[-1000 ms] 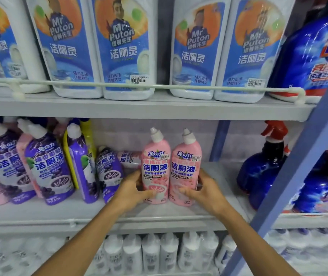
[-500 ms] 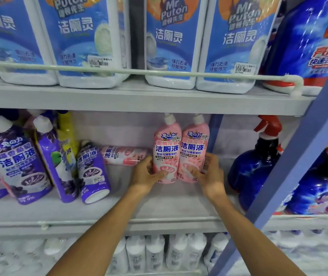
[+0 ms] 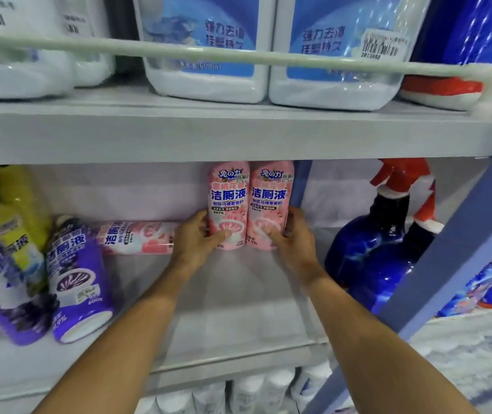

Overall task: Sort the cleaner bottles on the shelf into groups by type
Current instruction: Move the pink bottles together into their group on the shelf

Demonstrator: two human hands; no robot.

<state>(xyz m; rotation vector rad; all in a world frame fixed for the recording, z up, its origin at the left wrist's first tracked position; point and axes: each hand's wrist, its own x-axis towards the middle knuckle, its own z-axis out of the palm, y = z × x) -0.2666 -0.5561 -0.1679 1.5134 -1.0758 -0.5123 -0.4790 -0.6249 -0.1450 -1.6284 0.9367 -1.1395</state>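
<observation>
The shelf point(image 3: 238, 309) has open room in front, between at least two leaning purple bottles point(image 3: 80, 282) on the left and a blue spray bottle point(image 3: 370, 252) on the right. At its back wall, my left grip point(image 3: 197, 243) curls round the upright left pink bottle point(image 3: 229, 201) near its base. My right grip point(image 3: 295, 243) does likewise round the touching right pink bottle point(image 3: 270, 201), and a lying pink bottle point(image 3: 140, 237) rests just to the left.

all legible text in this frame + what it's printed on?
"兔の力", "洁厕液": left pink bottle and right pink bottle.
"洁厕液", "600g": purple bottle.
"洁厕": lying pink bottle; the rest is blurred.
"强力去渍", "挂壁持久": left white jug and right white jug.
"600ml": left white jug.
Barcode sticker digits and all other small print: too blurred to read.
</observation>
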